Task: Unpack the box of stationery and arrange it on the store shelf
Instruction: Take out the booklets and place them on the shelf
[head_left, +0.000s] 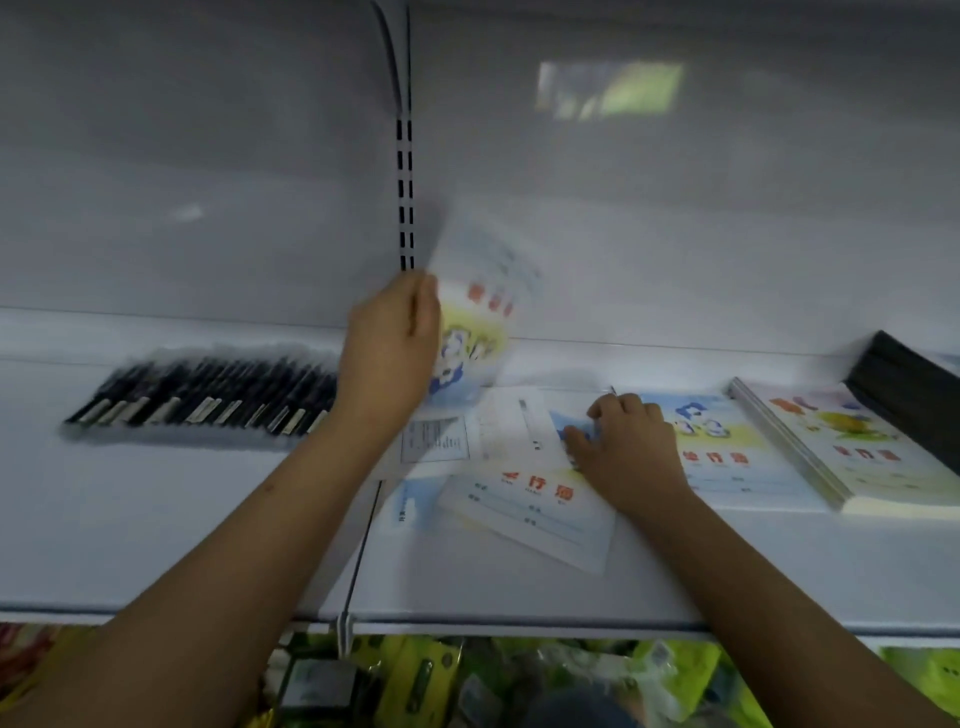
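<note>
Illumination is dim and even, with a cool grey cast over the white shelf (156, 519) and its back panel (675, 234). A soft bright reflection (608, 91) sits in the upper right of the frame. Shadows are faint and diffuse. Motion blur is heavy on the raised booklet (478, 306) at centre and on the left hand (389, 343); printed text is unreadable. Wide-angle distortion bends the slotted upright (405, 171) at the top and bows the shelf edge. The lower edge is dark and out of focus.
</note>
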